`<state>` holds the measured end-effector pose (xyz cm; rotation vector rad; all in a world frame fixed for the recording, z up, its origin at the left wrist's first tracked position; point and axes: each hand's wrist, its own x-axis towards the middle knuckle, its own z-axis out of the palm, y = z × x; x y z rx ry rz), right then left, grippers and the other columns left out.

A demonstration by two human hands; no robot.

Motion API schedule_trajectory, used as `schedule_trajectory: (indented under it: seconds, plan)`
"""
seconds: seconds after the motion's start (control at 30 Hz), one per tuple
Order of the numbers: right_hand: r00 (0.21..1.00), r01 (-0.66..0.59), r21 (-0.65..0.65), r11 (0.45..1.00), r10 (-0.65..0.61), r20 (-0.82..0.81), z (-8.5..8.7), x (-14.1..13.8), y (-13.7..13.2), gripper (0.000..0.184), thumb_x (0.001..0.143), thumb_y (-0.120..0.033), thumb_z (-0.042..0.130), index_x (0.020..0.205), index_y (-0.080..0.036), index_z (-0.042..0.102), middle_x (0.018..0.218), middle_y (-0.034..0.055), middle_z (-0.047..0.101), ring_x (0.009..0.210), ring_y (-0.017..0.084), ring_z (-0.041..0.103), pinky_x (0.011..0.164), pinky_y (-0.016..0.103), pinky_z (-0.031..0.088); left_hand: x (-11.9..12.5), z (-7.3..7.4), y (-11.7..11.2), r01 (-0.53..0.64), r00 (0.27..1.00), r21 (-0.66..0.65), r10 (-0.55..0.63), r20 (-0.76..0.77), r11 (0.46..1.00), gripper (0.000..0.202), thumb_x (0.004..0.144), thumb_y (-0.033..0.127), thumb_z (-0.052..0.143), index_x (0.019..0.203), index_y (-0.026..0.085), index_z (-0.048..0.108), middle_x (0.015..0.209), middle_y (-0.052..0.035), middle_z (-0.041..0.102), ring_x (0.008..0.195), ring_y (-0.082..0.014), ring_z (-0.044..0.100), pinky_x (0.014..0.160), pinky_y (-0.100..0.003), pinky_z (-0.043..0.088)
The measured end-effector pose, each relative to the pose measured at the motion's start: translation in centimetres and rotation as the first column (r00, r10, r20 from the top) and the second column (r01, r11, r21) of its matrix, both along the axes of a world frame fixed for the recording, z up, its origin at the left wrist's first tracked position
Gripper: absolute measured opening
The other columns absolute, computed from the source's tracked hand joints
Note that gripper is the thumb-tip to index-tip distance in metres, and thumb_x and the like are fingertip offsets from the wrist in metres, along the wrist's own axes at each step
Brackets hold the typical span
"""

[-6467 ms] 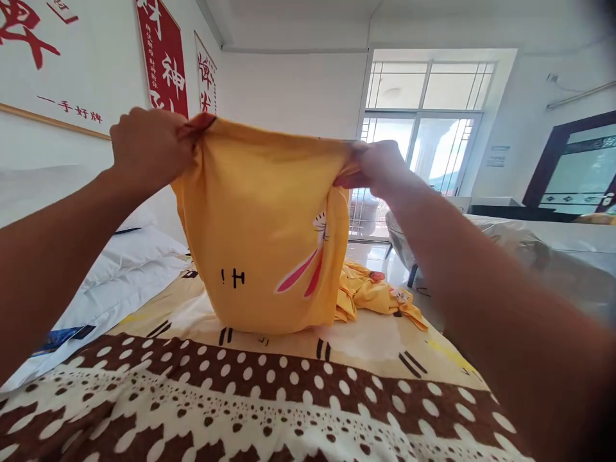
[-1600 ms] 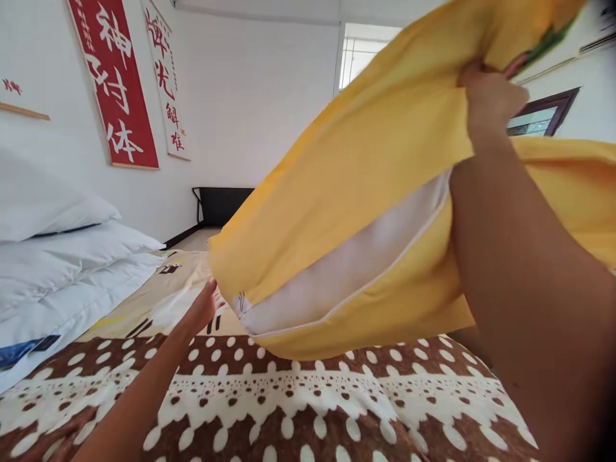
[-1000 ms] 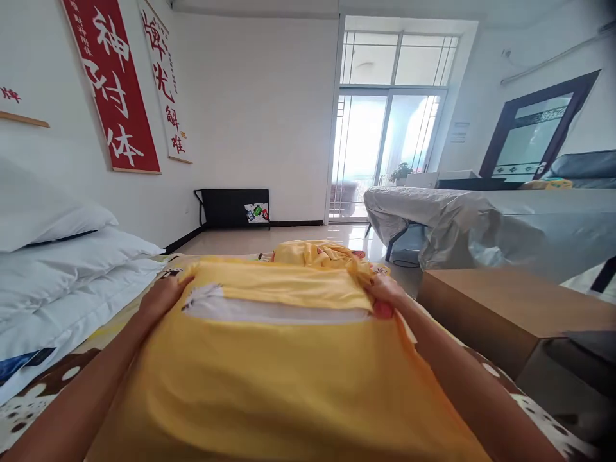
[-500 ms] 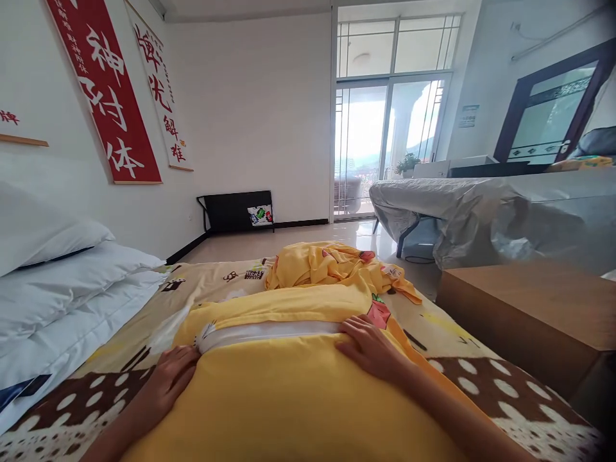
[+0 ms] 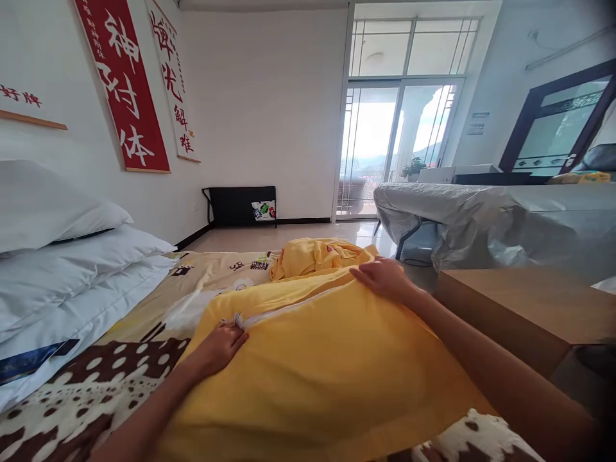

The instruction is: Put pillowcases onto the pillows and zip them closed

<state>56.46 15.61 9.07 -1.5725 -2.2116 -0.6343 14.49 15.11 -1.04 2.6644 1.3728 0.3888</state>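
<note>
1. On my screen I see a yellow pillow point(image 5: 327, 372) lying on the bed point(image 5: 120, 378), right in front of the camera. Both hands are on it.
2. The far edge of the yellow pillow has a long gap, and a white strip point(image 5: 289, 307) shows through it (the soft inside, I think).
3. The left hand point(image 5: 221, 346) is at the left end of that gap. Its fingers are bent and the tips pinch the yellow cloth there. I think it holds that spot because that is where the gap ends.
4. The right hand point(image 5: 382, 279) is at the other end, farther from me. It lies flat with the fingers out and grips nothing. I think it presses down so the cloth stays smooth and does not slide.
5. The left arm comes in low from the bottom left, with the wrist resting on the bed. The right arm reaches long and straight across the top of the yellow pillow.
6. Just behind the yellow pillow is a bunched-up yellow cloth point(image 5: 312, 253), touching its far edge or very near it (hard to tell which).
7. White pillows point(image 5: 62, 256) are stacked on the left by the wall. A brown box point(image 5: 520, 308) stands to the right of the bed, close to the right arm.
</note>
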Motion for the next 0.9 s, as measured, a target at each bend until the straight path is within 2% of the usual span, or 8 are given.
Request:
schedule_trajectory:
  seconds: [0.1, 0.17, 0.33, 0.43, 0.53, 0.63, 0.73, 0.9]
  plan:
    - [0.994, 0.06, -0.281, 0.958, -0.032, 0.101, -5.0, -1.9, -1.0, 0.054, 0.096, -0.05, 0.032, 0.067, -0.019, 0.067, 0.071, 0.0082, 0.069, 0.063, 0.018, 0.058, 0.061, 0.028, 0.03, -2.0, 1.2, 1.6, -0.063, 0.998, 0.057, 0.063, -0.002, 0.996, 0.055, 0.092, 0.053, 0.027, 0.061, 0.018, 0.055, 0.068, -0.006, 0.064, 0.07, -0.0196, 0.055, 0.084, -0.038, 0.036]
    - [0.996, 0.084, -0.279, 0.957, -0.072, 0.054, -6.7, -2.3, -1.4, 0.054, 0.097, -0.046, 0.029, 0.071, -0.019, 0.068, 0.074, 0.0081, 0.07, 0.066, 0.018, 0.059, 0.062, 0.028, 0.03, -3.4, 3.4, 2.2, -0.095, 0.995, 0.106, 0.093, 0.018, 0.99, 0.056, 0.09, 0.055, 0.029, 0.055, 0.017, 0.05, 0.056, -0.0023, 0.057, 0.059, -0.0147, 0.047, 0.082, -0.037, 0.035]
    - [0.967, 0.09, -0.017, 0.996, -0.092, -0.236, -1.7, -3.2, -1.7, 0.061, 0.096, -0.053, 0.025, 0.057, -0.019, 0.057, 0.058, 0.0047, 0.061, 0.06, 0.017, 0.054, 0.059, 0.028, 0.027, -5.1, 13.2, 1.7, -0.236, 0.968, 0.277, 0.202, 0.147, 0.932, 0.054, 0.087, 0.052, 0.033, 0.046, 0.017, 0.042, 0.043, 0.0054, 0.036, 0.055, -0.0089, 0.032, 0.09, -0.033, 0.032]
    - [0.947, 0.005, 0.137, 0.991, 0.039, -0.318, -0.3, -4.7, -2.2, 0.065, 0.098, -0.051, 0.015, 0.054, -0.019, 0.052, 0.052, 0.0034, 0.056, 0.053, 0.015, 0.047, 0.06, 0.028, 0.029, -5.7, 17.6, 0.9, -0.435, 0.892, 0.417, 0.318, 0.32, 0.798, 0.053, 0.09, 0.05, 0.026, 0.045, 0.021, 0.031, 0.042, 0.0034, 0.03, 0.061, -0.0121, 0.032, 0.092, -0.035, 0.031]
    - [0.978, -0.149, 0.047, 0.988, 0.154, -0.142, -3.3, -5.8, -2.4, 0.06, 0.098, -0.047, 0.022, 0.059, -0.019, 0.057, 0.057, 0.0037, 0.061, 0.054, 0.014, 0.049, 0.066, 0.029, 0.031, -5.8, 15.9, 0.5, -0.492, 0.864, 0.428, 0.363, 0.35, 0.758, 0.053, 0.086, 0.053, 0.028, 0.043, 0.023, 0.032, 0.042, -0.0003, 0.037, 0.069, -0.0175, 0.041, 0.087, -0.036, 0.035]
    - [0.995, -0.068, -0.063, 0.996, 0.063, -0.079, -6.6, -4.6, -2.1, 0.056, 0.098, -0.043, 0.025, 0.063, -0.019, 0.061, 0.063, 0.0052, 0.066, 0.058, 0.015, 0.053, 0.066, 0.029, 0.03, -4.6, 9.3, 1.0, -0.341, 0.937, 0.262, 0.304, 0.175, 0.903, 0.058, 0.08, 0.061, 0.036, 0.037, 0.023, 0.03, 0.038, -0.0011, 0.038, 0.056, -0.0174, 0.046, 0.066, -0.031, 0.039]
    - [0.994, 0.006, -0.021, 1.0, -0.008, -0.113, -6.2, -1.4, -1.9, 0.061, 0.099, -0.043, 0.018, 0.061, -0.018, 0.06, 0.061, 0.0054, 0.065, 0.058, 0.015, 0.053, 0.065, 0.029, 0.03, -2.5, 4.7, 2.0, -0.283, 0.95, 0.047, 0.273, 0.152, 0.958, 0.062, 0.082, 0.066, 0.028, 0.038, 0.022, 0.027, 0.04, -0.0015, 0.036, 0.049, -0.0159, 0.042, 0.056, -0.029, 0.034]
    - [0.981, 0.11, 0.132, 0.985, -0.086, -0.175, -2.1, 4.9, -1.7, 0.068, 0.096, -0.055, 0.015, 0.058, -0.019, 0.06, 0.056, 0.0075, 0.062, 0.058, 0.018, 0.054, 0.064, 0.03, 0.031, 3.0, 5.9, 2.7, -0.095, 0.925, -0.294, 0.194, 0.327, 0.951, 0.062, 0.08, 0.076, 0.021, 0.05, 0.022, 0.02, 0.046, 0.0038, 0.023, 0.042, -0.0094, 0.023, 0.046, -0.027, 0.02]
